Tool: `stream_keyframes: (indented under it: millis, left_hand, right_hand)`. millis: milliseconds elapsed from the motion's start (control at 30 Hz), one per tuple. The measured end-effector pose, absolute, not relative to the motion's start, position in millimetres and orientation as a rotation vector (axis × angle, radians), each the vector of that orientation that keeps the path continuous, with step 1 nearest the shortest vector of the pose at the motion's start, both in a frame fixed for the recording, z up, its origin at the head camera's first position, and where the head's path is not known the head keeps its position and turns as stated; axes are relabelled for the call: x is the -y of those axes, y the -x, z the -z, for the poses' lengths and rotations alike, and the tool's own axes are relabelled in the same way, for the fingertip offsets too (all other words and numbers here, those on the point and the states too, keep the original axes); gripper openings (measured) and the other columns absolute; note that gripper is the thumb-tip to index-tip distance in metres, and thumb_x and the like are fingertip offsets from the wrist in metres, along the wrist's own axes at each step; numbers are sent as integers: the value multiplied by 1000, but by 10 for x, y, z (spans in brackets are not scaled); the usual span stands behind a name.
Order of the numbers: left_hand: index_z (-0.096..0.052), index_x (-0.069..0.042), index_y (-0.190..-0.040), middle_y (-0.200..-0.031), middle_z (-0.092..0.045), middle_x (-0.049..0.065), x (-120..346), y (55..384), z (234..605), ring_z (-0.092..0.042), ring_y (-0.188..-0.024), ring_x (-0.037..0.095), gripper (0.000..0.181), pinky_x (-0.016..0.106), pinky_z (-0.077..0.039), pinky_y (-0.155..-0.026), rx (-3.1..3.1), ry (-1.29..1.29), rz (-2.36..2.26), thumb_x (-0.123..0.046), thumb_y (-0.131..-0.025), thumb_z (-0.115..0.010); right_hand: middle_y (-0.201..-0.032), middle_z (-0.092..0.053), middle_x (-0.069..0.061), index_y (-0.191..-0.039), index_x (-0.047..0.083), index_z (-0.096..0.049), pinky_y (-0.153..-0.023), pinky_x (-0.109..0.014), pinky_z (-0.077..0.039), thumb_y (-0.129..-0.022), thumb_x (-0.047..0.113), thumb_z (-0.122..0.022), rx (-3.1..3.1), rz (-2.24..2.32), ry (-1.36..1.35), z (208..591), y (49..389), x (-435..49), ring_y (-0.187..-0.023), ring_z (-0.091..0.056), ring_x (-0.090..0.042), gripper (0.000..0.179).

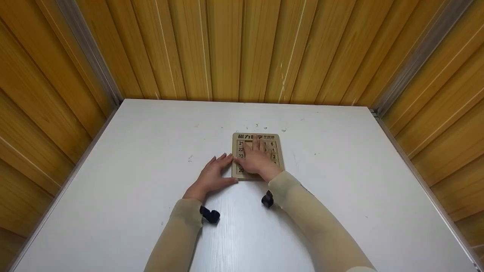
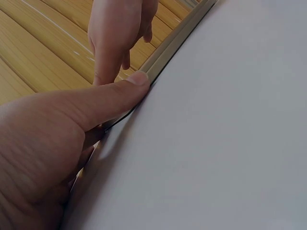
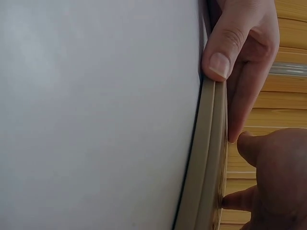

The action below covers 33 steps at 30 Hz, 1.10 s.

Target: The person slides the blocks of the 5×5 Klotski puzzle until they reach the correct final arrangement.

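"Yellow wall [image 1: 249, 49] at the back, and a white table [image 1: 113, 189] spread out under the arms. What are the fingers busy with?"

"A number board [image 1: 235, 168]. It lies flat on the table, under the fingers of the right hand [image 1: 257, 159] and up against the fingers of the left hand [image 1: 213, 175]."

"How are the left fingers?"

"Nearly straight, with the thumb well apart from them. The fingertips touch the side of the board and the thumb presses the near edge, so 1 corner sits between them. I think they hold it steady."

"And the right fingers?"

"Spread out on top of the number blocks [image 1: 241, 149]. I can't see them pinch anything."

"How far along is it?"

"Partway, I'd guess. The blocks I can see sit inside the board. Just past the left fingertips, 21, 22 and 23 go in order. Nearest the left thumb is 20. On the far side of the right fingers I can read 6, 1 and 2."

"Any room to slide a block?"

"Looks like it. There's a dark gap [image 1: 248, 141] by the tip of the right pointer finger."

"So what's left to do?"

"Some sorting, maybe, since 6 comes just before 1. The right hand hides the middle, so I can't tell how much."
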<state>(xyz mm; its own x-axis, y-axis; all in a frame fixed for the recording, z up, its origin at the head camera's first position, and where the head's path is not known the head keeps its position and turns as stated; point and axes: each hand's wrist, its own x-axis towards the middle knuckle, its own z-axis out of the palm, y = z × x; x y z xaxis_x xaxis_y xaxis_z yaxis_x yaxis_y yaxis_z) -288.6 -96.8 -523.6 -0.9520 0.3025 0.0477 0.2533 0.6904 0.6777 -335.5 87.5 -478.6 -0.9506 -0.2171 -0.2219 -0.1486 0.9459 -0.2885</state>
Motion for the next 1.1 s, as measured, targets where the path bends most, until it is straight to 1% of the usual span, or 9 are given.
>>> stream_keyframes:
  millis: [167,400,533,733,867,1100]
  left_hand:
    - [-40,-15,-159,-165,-41,3,950,2886,5236,-28,-158,25,89,47,-13,-135,-2832,-487,-1108,-38,-85,-84]
    - [-40,-15,-158,-166,-38,3,944,2887,5232,-26,-159,27,90,49,-13,-134,-2830,-477,-1112,-40,-84,-84]
    - [-40,-15,-158,-166,-38,3,958,2890,5232,-26,-159,25,90,48,-12,-134,-2835,-477,-1103,-39,-83,-84]
    - [-40,-16,-159,-166,-38,3,960,2896,5243,-26,-159,25,89,47,-11,-135,-2834,-471,-1097,-39,-84,-83]
    - [-40,-15,-158,-166,-38,4,961,2895,5237,-27,-159,26,88,47,-12,-135,-2836,-476,-1098,-39,-85,-83]
    - [-41,-9,-157,-164,-42,4,959,2891,5227,-30,-158,24,89,43,-13,-135,-2844,-506,-1102,-36,-84,-85]
  right_hand:
    - [-173,13,-18,-165,20,-22,-127,-71,1,-100,69,-40,-2847,422,300,4798,3348,-928,-161,7,-42,84]
    - [-174,9,-18,-166,18,-16,-126,-73,0,-102,64,-44,-2858,484,290,4820,3303,-1110,-161,5,-43,84]
    - [-174,7,-17,-167,16,-13,-127,-73,-1,-102,66,-42,-2859,453,298,4819,3276,-1175,-161,4,-42,87]
    - [-175,0,-14,-167,15,-13,-126,-73,1,-103,65,-40,-2847,419,329,4802,3246,-1177,-161,4,-43,86]
    - [-175,-2,-13,-167,16,-13,-126,-73,2,-103,65,-40,-2841,390,328,4799,3239,-1155,-161,5,-43,85]
    - [-175,-7,-16,-166,13,-17,-125,-76,-3,-102,64,-42,-2869,376,345,4808,3233,-1116,-161,0,-43,85]
